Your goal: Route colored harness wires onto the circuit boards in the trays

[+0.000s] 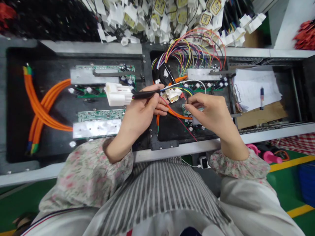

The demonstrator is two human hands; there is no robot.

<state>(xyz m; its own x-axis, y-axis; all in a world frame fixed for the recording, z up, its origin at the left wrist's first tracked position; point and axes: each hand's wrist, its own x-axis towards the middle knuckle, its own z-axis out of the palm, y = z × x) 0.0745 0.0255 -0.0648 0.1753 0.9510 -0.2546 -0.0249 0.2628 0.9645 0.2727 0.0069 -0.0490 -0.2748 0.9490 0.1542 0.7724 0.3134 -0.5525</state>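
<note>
Cable, mid-frame: left hand, fingers clamped on it; right hand, fingertips close by wires, pinch I cannot tell. Step, I judge: wire sorting; next needs steady hold.

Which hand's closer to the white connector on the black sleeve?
Left: the left hand holds the black sleeve beside the white connector; the right hand is farther right.

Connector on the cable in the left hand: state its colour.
White; the connector shows best in the head view.
</note>
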